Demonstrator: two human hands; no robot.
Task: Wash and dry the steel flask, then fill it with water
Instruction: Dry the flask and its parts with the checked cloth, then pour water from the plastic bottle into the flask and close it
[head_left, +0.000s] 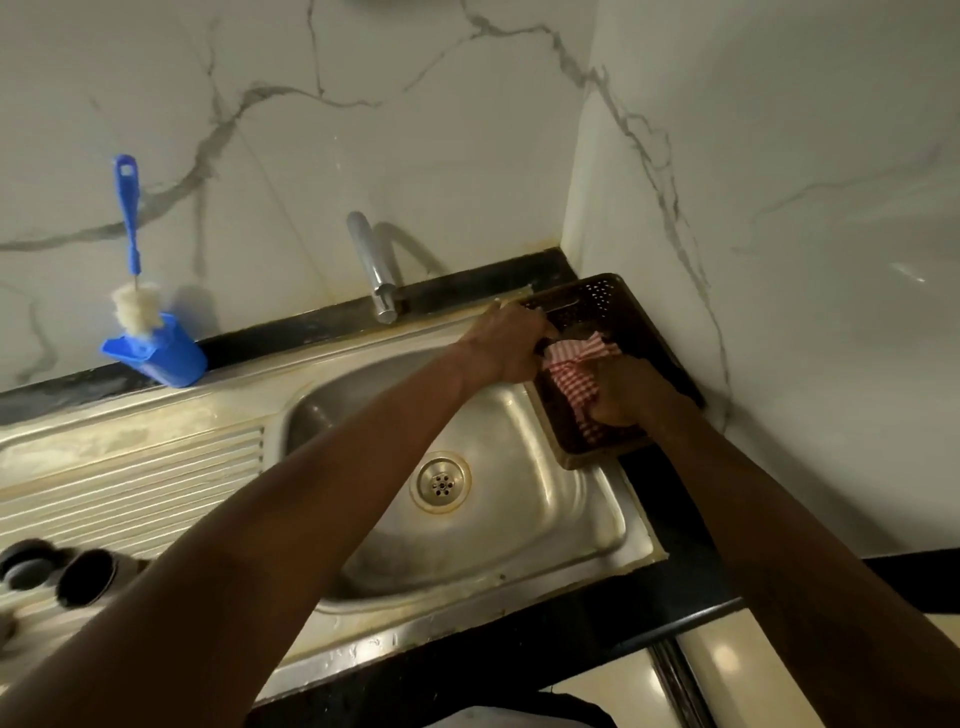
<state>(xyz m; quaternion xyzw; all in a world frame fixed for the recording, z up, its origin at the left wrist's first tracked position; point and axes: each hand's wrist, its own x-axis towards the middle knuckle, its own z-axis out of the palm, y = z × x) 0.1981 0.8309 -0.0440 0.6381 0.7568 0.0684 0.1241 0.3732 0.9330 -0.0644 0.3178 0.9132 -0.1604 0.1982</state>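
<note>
A red-and-white checked cloth (574, 371) lies bunched over a brown perforated basket (597, 296) at the sink's right. My left hand (511, 345) curls its fingers round the cloth's upper left end. My right hand (626, 389) grips the cloth's lower right part from above. The steel flask does not show; whatever the cloth wraps is hidden by the cloth and both hands. The steel tap (371, 265) stands behind the basin, with no water running.
The steel sink (597, 519) has a drain (441, 483) in its middle and a ribbed draining board (130, 483) to the left. A blue bottle brush (130, 208) stands in a blue holder (156, 358) by the wall. Two dark round caps (85, 577) lie at the lower left.
</note>
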